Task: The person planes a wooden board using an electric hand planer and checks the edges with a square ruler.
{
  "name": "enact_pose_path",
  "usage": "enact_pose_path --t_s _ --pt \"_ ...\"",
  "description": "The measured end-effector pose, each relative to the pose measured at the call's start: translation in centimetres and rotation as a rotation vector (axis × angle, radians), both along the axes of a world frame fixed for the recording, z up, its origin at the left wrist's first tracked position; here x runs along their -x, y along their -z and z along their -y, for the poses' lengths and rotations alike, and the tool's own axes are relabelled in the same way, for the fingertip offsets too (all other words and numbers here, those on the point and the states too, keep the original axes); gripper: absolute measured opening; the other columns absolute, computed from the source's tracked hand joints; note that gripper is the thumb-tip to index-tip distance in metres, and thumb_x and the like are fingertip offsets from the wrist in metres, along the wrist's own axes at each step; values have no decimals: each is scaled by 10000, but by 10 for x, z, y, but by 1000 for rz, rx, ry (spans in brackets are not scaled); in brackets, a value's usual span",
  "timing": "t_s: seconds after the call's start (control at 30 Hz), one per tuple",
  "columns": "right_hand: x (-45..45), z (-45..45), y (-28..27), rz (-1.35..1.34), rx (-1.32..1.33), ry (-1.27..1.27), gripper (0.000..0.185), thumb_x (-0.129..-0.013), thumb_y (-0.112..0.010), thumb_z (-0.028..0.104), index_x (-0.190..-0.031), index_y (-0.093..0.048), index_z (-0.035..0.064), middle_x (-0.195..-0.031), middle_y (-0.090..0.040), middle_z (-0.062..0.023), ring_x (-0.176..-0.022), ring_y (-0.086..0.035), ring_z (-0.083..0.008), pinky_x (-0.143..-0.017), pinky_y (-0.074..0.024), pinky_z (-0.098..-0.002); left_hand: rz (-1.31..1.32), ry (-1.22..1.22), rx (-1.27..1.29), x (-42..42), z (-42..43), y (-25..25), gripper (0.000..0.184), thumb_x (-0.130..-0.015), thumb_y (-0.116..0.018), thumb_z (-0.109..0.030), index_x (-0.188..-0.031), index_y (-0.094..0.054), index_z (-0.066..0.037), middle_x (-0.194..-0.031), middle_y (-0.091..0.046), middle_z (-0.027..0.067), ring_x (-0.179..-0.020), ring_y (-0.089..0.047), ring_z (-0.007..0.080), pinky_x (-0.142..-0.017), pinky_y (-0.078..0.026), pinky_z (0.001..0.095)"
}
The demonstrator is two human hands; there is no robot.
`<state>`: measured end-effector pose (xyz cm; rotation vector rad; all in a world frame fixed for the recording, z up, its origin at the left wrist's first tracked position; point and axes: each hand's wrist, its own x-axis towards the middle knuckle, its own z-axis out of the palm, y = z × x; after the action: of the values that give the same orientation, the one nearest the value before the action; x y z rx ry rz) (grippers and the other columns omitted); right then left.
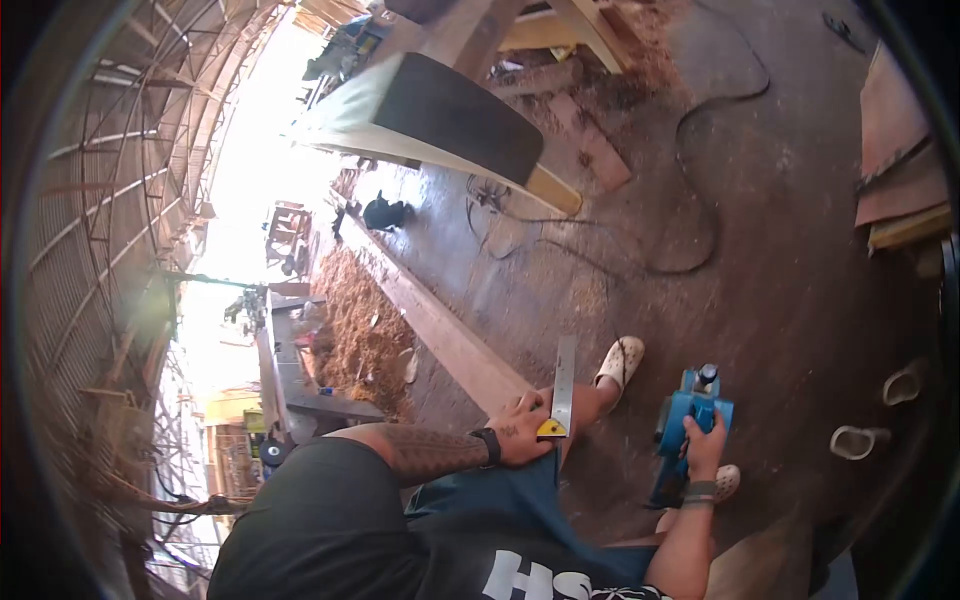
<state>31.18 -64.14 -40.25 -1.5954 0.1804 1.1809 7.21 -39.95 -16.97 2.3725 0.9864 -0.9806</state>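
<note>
A long wooden board (440, 322) runs from the upper left down to my lap area. My left hand (522, 432), with a dark band at the wrist, lies over its near end. Its fingers are closed round the yellow stock of a try square (564, 385), whose metal blade points away from me. To the right, my right hand (704, 445) grips a blue power planer (682, 420) by its handle. The planer is held low above the dark floor, apart from the board. My fingertips under the square are partly hidden.
Wood shavings (365, 320) are heaped left of the board. A black cord (690, 262) loops over the floor beyond the planer. A dark-topped, pale-sided piece (465, 115) stands ahead. Stacked boards (900, 170) and loose clogs (860, 441) lie at the right.
</note>
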Motion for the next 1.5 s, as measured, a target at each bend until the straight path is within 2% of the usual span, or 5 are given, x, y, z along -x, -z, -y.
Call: enact_pose_path --t_s 0.13,0.67,0.9,1.0,1.5 --pt "8 12 16 163 70 -26 828 -928 -842 177 -1598 -423 -71 -1473 -634 -243 -1333 -644 -351 -1155 -487 -425 -29 -3 -42 -2 7 -3 573 -894 -787 -466 -1292 -694 -64 -1496 -501 211 -1365 -520 459 -1142 -451 561" --pt "9 2 23 26 136 -143 887 -885 -866 212 -1615 -429 -39 -1468 -654 -256 -1312 -672 -356 -1135 -504 -442 -108 -6 -37 -11 8 -1 598 -888 -782 -488 -1321 -698 -83 -1490 -491 199 -1379 -513 449 -1156 -441 549" --pt "12 -1 29 282 244 -298 866 -914 -846 207 -1628 -407 -13 -1407 -676 -266 -1135 -734 -348 -955 -589 -447 -108 10 -34 -12 5 1 617 -880 -773 -474 -1350 -689 -83 -1494 -490 195 -1384 -519 439 -1156 -436 563" --pt "2 -1 18 176 283 -309 913 -905 -842 328 -1652 -395 52 -1481 -642 -295 -1303 -666 -451 -1123 -508 -510 -112 12 -33 -15 5 1 626 -878 -775 -467 -1361 -680 -80 -1488 -492 192 -1371 -524 436 -1149 -439 564" --pt "12 6 22 227 231 -230 885 -901 -846 281 -1618 -422 -18 -1491 -636 -283 -1351 -643 -430 -1158 -483 -462 -125 45 -21 -14 5 5 608 -904 -777 -450 -1371 -656 -79 -1472 -492 209 -1339 -525 453 -1138 -449 552"
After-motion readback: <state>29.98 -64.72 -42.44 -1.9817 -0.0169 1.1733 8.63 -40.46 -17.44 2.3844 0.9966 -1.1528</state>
